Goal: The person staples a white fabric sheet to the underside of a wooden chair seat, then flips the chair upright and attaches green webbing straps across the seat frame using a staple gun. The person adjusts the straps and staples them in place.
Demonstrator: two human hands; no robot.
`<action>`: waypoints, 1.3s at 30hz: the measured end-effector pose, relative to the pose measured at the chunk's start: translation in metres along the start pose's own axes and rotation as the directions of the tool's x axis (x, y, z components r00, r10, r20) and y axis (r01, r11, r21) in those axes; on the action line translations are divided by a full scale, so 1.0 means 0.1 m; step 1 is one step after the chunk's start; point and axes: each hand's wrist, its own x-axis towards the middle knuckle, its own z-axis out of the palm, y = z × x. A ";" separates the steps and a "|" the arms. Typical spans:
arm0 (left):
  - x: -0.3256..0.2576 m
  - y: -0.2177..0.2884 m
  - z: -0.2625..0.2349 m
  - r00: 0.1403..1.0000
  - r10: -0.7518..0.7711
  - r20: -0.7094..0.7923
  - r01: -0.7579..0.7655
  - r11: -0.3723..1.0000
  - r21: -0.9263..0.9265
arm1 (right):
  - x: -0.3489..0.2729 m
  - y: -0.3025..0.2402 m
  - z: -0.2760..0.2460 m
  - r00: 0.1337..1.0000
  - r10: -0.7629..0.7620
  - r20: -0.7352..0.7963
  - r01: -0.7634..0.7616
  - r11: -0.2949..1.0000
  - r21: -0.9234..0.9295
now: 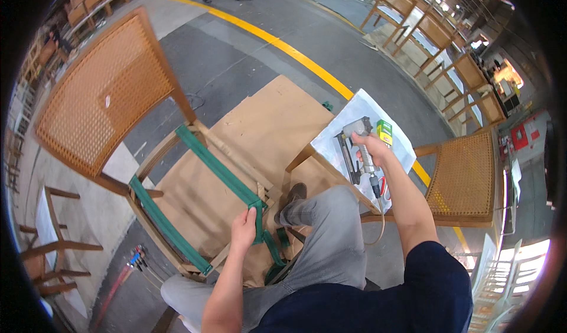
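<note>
My left hand grips a green webbing strap where it bends over the front rail of a wooden chair frame. A second green strap runs along the frame's left side. The chair's woven cane back leans away to the upper left. My right hand holds a grey pneumatic stapler by its handle, raised above a white sheet to the right. A hose hangs from the tool. My grey-trousered knee and shoe lie between both hands.
Brown cardboard covers the floor under the chair. A green and yellow box lies on the white sheet. Another cane-backed chair stands at right, more chair frames at upper right and left. A yellow floor line crosses; another person walks at the top.
</note>
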 end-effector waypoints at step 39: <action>-0.35 0.63 -0.47 0.947 -0.105 0.304 0.283 0.724 -0.629 | -1.03 0.84 -0.07 0.860 -0.419 0.292 0.467 0.876 -0.120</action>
